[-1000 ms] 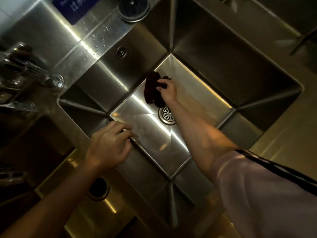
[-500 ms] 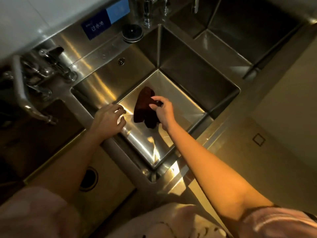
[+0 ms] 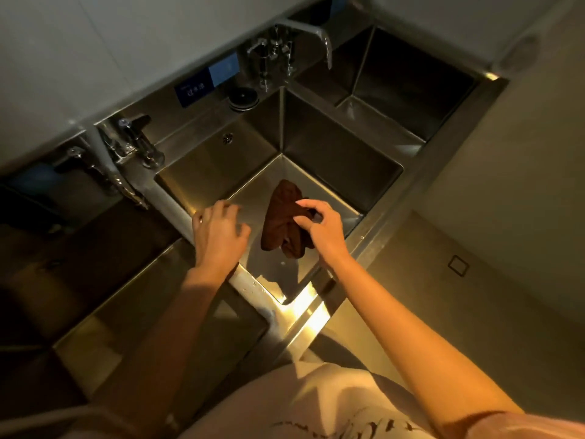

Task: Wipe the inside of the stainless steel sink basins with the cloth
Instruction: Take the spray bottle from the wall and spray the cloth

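Note:
A dark brown cloth [image 3: 282,217] hangs over the middle stainless steel basin [image 3: 335,160], pinched at its right edge by my right hand [image 3: 319,228]. The cloth droops in folds above the basin floor. My left hand [image 3: 217,234] hovers with fingers spread at the basin's left rim, just left of the cloth, and holds nothing. A second basin [image 3: 402,90] lies to the upper right, and a darker one [image 3: 104,248] sits on the left.
A faucet [image 3: 311,38] with valves stands between the middle and right basins. Another tap set [image 3: 126,150] is at the left rear. A round drain plug [image 3: 243,97] and a blue sign [image 3: 207,82] are on the back ledge. Floor lies to the right.
My right hand has lifted the cloth off the basin floor and drawn it toward the near rim. The view has pulled back and up. My left hand has opened its fingers.

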`<state>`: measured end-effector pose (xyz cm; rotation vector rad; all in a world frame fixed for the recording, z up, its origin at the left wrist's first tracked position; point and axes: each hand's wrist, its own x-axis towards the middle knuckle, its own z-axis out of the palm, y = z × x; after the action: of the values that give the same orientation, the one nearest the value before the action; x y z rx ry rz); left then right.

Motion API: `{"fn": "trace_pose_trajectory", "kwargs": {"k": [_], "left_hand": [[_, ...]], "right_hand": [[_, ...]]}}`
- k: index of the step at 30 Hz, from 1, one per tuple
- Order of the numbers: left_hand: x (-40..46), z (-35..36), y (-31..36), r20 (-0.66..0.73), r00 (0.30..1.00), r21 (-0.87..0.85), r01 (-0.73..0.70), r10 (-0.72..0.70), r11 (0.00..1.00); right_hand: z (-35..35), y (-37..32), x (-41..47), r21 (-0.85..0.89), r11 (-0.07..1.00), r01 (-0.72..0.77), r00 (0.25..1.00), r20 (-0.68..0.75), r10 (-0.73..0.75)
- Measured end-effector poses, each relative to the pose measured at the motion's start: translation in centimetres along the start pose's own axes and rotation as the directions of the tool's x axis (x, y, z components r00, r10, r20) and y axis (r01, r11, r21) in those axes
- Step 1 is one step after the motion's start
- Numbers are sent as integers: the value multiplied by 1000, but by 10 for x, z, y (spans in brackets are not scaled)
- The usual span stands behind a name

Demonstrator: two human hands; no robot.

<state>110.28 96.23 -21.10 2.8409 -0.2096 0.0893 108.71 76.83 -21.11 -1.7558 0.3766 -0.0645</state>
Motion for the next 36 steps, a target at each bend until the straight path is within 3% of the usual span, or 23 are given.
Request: {"fn": "trace_pose_trajectory", "kwargs": {"k": [6, 20, 29, 36], "left_hand": [[-15, -28, 20, -69, 996, -112, -68, 61, 991], [-35, -69, 122, -119, 957, -165, -281, 264, 945], [-58, -64, 222, -160, 927, -174, -364, 338, 915], [-84, -40, 318, -147, 917, -175, -393, 370, 903]], "right_hand": [[-25, -29, -25, 31, 997, 70, 995, -67, -68], [-123, -67, -88, 117, 966, 229, 953, -230, -197], [-239, -53, -117, 122, 961, 247, 921, -338, -194], [-335, -19, -136, 200, 963, 179, 907, -413, -83]]}}
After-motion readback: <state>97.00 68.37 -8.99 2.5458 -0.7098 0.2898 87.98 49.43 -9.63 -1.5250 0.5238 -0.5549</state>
